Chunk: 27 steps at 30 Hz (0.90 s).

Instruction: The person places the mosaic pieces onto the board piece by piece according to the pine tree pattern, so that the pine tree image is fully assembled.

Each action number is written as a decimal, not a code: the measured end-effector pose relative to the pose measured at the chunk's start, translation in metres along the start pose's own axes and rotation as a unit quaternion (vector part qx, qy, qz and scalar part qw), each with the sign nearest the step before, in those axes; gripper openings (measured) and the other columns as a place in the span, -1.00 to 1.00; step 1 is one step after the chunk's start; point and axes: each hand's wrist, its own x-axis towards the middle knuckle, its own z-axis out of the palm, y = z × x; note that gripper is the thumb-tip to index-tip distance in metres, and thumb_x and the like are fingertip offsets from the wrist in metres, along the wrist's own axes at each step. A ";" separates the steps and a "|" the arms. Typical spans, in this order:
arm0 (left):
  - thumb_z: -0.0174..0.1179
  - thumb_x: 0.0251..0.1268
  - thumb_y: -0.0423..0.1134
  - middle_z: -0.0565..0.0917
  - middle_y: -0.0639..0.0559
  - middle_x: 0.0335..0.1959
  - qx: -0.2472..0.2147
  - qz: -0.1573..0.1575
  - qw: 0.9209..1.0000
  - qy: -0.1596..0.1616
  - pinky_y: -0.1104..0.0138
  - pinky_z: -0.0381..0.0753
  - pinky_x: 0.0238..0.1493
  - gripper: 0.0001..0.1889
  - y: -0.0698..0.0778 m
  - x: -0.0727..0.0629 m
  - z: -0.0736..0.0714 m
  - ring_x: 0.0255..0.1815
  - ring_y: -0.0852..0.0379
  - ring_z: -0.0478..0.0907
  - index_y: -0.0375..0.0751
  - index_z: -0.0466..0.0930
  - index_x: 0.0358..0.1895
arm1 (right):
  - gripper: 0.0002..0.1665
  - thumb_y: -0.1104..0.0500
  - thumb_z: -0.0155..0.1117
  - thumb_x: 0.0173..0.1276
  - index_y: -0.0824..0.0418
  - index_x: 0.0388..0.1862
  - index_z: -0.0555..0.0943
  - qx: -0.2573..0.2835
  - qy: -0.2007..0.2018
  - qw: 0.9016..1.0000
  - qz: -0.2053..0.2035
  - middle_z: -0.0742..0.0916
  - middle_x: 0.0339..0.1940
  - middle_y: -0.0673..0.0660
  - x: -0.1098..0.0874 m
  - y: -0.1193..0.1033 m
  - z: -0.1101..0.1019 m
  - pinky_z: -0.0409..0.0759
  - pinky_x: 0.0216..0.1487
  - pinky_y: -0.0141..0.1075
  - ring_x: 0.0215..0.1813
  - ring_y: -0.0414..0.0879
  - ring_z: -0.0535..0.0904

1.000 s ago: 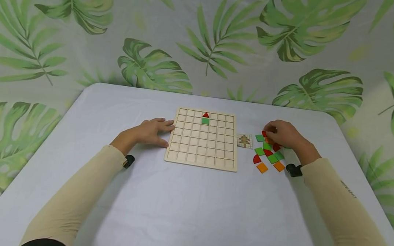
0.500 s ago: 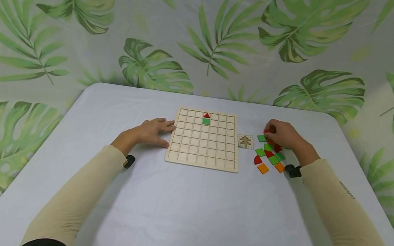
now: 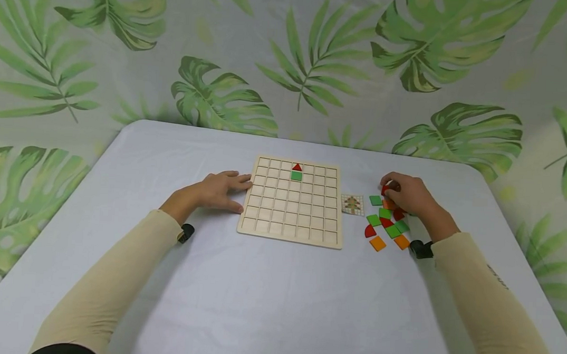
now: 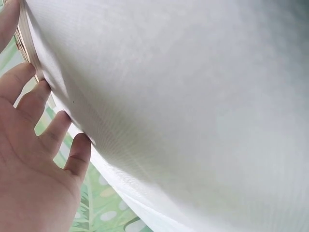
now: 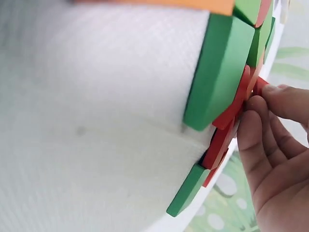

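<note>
White table (image 3: pixel 269 292) below, right grip (image 3: pixel 410 194) pinches a red piece (image 3: pixel 385 190), best lifted straight up while left grip (image 3: pixel 214 190), spread, steadies the board (image 3: pixel 282 216).

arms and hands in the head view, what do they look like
The left sleeve and right sleeve are long and beige; small dark lettering, unreadable here, marks the right one. A small black wrist camera sits at the end of each sleeve. The left hand and right hand are bare.
</note>
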 end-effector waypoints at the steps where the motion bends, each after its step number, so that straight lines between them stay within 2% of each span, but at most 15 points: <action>1: 0.33 0.23 0.02 0.09 0.05 0.63 0.001 0.000 1.000 0.000 -0.30 -0.01 0.50 -0.18 0.000 0.000 0.000 0.65 -0.22 -0.09 -0.04 0.20 0.52 | -0.67 0.21 0.05 0.50 0.20 0.19 0.52 0.002 0.006 1.000 -0.005 0.63 0.12 0.39 -0.001 0.000 0.000 0.64 0.02 0.03 0.04 0.22 0.48; 9: 0.34 0.22 0.02 0.09 0.06 0.63 -0.002 0.001 1.000 0.003 -0.28 -0.02 0.50 -0.18 0.000 0.000 0.001 0.66 -0.21 -0.09 -0.04 0.20 0.52 | -0.59 0.23 -0.04 0.53 0.24 0.23 0.60 0.023 0.050 0.998 -0.032 0.63 0.13 0.36 -0.004 -0.001 0.001 0.61 -0.12 -0.12 -0.06 0.15 0.51; 14: 0.33 0.23 0.01 0.09 0.06 0.63 -0.002 0.004 1.000 0.004 -0.28 -0.02 0.50 -0.19 0.000 -0.001 0.000 0.66 -0.21 -0.09 -0.04 0.21 0.52 | -0.59 0.20 -0.02 0.53 0.23 0.26 0.55 0.048 0.045 0.998 -0.012 0.60 0.17 0.34 -0.003 -0.001 0.002 0.64 -0.14 -0.15 -0.01 0.17 0.50; 18: 0.33 0.23 0.01 0.08 0.07 0.64 0.001 0.005 1.000 0.001 -0.27 -0.02 0.51 -0.18 -0.001 0.000 0.000 0.66 -0.21 -0.09 -0.04 0.20 0.53 | -0.60 0.19 0.04 0.50 0.20 0.26 0.53 0.041 0.032 0.999 -0.004 0.62 0.18 0.36 -0.001 0.000 0.003 0.68 -0.03 -0.03 0.06 0.21 0.52; 23: 0.33 0.24 0.03 0.08 0.08 0.64 0.002 -0.001 1.000 0.003 -0.27 -0.02 0.51 -0.18 -0.001 0.001 0.001 0.66 -0.20 -0.09 -0.02 0.19 0.53 | -0.68 0.20 0.11 0.48 0.23 0.15 0.59 0.000 0.011 1.000 -0.020 0.66 0.12 0.40 0.002 -0.002 0.001 0.53 0.18 0.16 0.09 0.24 0.50; 27: 0.33 0.23 0.03 0.08 0.08 0.64 -0.001 0.001 1.000 0.005 -0.27 -0.03 0.51 -0.18 -0.002 0.001 0.002 0.66 -0.20 -0.10 -0.02 0.19 0.53 | -0.67 0.21 0.11 0.46 0.27 0.11 0.64 -0.016 0.001 1.000 -0.025 0.64 0.18 0.40 0.002 -0.004 0.000 0.43 0.30 0.22 0.17 0.27 0.47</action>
